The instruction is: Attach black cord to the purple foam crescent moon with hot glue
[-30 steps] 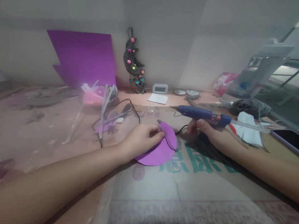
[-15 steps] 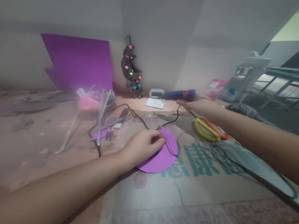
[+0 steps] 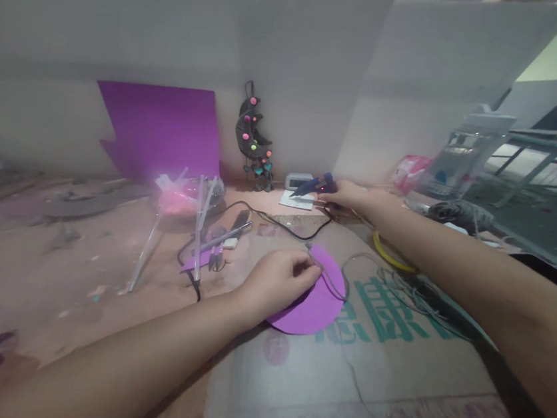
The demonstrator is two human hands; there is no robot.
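A round purple paper disc [image 3: 315,312] lies on the cardboard, partly under my left hand [image 3: 281,279]. The thumb and fingers of that hand are pinched together on a thin grey cord [image 3: 331,282], which runs over the disc and off to the right. At the back, my right hand [image 3: 348,198] is closed around a blue hot glue gun [image 3: 323,184] with a small red light. The gun's nozzle points left above a small white card [image 3: 296,200]. Its black cable [image 3: 306,236] trails left across the table. Yellow-handled scissors [image 3: 389,257] are mostly hidden under my right forearm.
Behind stand a purple sheet [image 3: 164,135] and a dark moon-shaped hanging ornament [image 3: 253,138] against the wall. Clear glue sticks [image 3: 200,228], a pink bag [image 3: 177,199] and a pen [image 3: 226,234] lie left. A clear plastic container [image 3: 453,155] stands right. Loose grey cord [image 3: 419,297] tangles on the cardboard.
My right hand has brought the glue gun left and slightly down, its nozzle now over the white card. My left hand keeps its pinch on the disc. The whole view has shifted slightly.
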